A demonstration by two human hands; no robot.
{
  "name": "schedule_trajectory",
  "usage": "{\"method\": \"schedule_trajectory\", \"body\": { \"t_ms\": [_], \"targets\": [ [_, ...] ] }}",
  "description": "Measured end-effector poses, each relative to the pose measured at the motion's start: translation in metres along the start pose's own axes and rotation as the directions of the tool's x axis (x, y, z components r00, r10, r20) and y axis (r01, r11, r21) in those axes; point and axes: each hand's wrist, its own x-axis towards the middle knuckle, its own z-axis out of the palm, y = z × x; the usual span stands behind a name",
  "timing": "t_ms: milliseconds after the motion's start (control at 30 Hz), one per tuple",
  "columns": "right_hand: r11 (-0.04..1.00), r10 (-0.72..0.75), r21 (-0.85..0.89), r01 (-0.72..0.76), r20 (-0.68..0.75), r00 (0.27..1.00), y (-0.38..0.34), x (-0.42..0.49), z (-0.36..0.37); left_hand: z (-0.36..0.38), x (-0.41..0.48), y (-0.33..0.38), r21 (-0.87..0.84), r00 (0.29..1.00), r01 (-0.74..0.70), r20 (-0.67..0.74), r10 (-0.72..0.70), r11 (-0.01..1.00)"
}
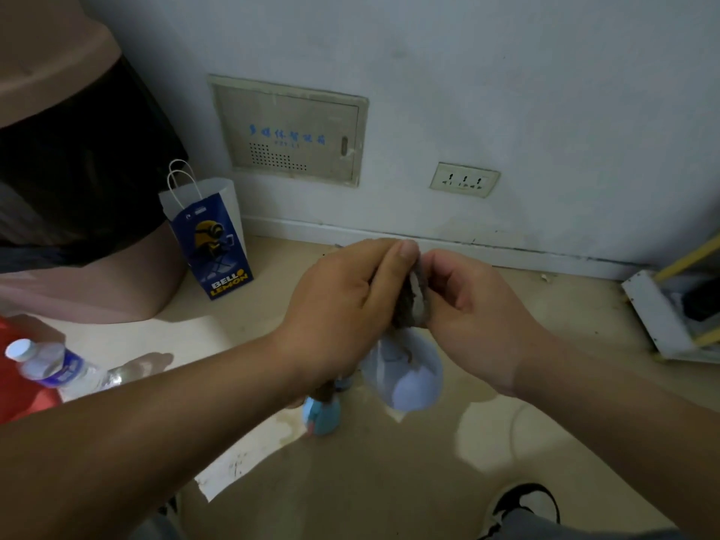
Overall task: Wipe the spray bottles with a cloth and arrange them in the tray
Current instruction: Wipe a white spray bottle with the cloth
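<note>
"BELL LEMON" reads on the blue paper bag (212, 243) (the wall panel's (288, 130) blue characters are too blurred).

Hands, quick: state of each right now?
Left hand: gripping the cloth over the top of the pale blue spray bottle.
Right hand: pinching the same cloth.

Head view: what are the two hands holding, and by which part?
Both the left hand and right hand pinch the grey cloth at its bunched upper end; a pale blue bottle hangs beneath, its grip hidden.
</note>
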Motion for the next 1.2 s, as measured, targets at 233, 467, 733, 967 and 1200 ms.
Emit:
{"method": "schedule_trajectory", "body": {
  "t_ms": [233, 467, 733, 967, 1200],
  "targets": [
    [0.959, 0.198, 0.251, -0.132, -0.259, 0.945, -0.011, 0.010, -0.008, 0.015, -0.023, -0.017, -0.341, 0.811, 0.584, 0.202, -0.549, 0.737],
    [0.917, 0.290, 0.363, -0.168, -0.313, 0.904, -0.010, 0.013, -0.001, 0.035, -0.027, 0.007, -0.157, 0.949, 0.309, -0.007, -0.314, 0.938],
    [0.916, 0.303, 0.361, -0.172, -0.345, 0.888, -0.017, 0.015, -0.006, 0.033, -0.047, -0.028, -0.036, 0.933, 0.354, 0.078, -0.351, 0.935],
    [0.918, 0.324, 0.333, -0.215, -0.318, 0.891, -0.006, 0.009, 0.007, 0.045, -0.048, 0.002, -0.039, 0.894, 0.448, 0.049, -0.446, 0.893],
    [0.906, 0.309, 0.393, -0.159, -0.357, 0.882, -0.023, 0.014, -0.005, 0.035, -0.045, -0.014, -0.081, 0.909, 0.415, 0.082, -0.408, 0.906]
  ]
}}
